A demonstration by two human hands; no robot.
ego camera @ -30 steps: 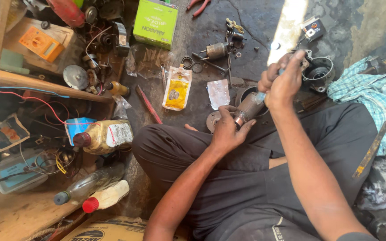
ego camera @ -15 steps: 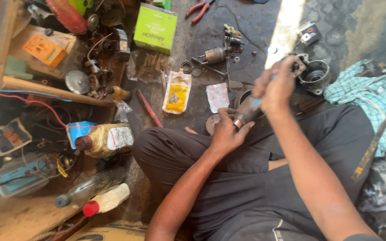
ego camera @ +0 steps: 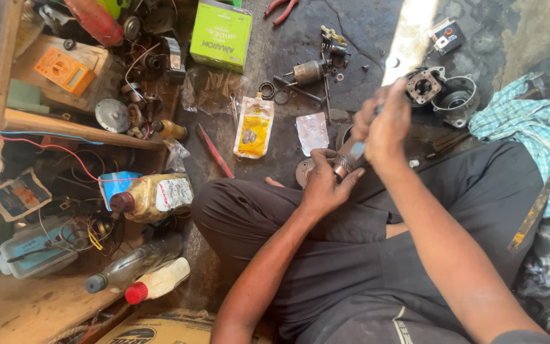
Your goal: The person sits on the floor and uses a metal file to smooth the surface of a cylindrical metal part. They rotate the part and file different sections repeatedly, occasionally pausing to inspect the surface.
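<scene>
I sit cross-legged on a dark, oily floor. My left hand (ego camera: 323,181) grips the lower end of a metal cylindrical motor part (ego camera: 349,158) held above my knee. My right hand (ego camera: 383,124) closes around its upper end, hiding most of it. Just beyond my right hand lies a round metal housing (ego camera: 456,100) with a square flanged piece (ego camera: 423,87) beside it. A small motor armature (ego camera: 308,71) and black rubber rings (ego camera: 274,93) lie on the floor farther off.
A yellow pouch (ego camera: 253,127), a clear packet (ego camera: 312,132), a red-handled tool (ego camera: 214,151) and a green box (ego camera: 221,33) lie ahead. Bottles (ego camera: 151,197), wires and an orange meter (ego camera: 63,69) crowd the wooden shelves at left. A checked blue cloth (ego camera: 529,130) lies right.
My right hand has shifted slightly up along the cylindrical part and my left hand has stayed on its lower end. The view has drifted a little.
</scene>
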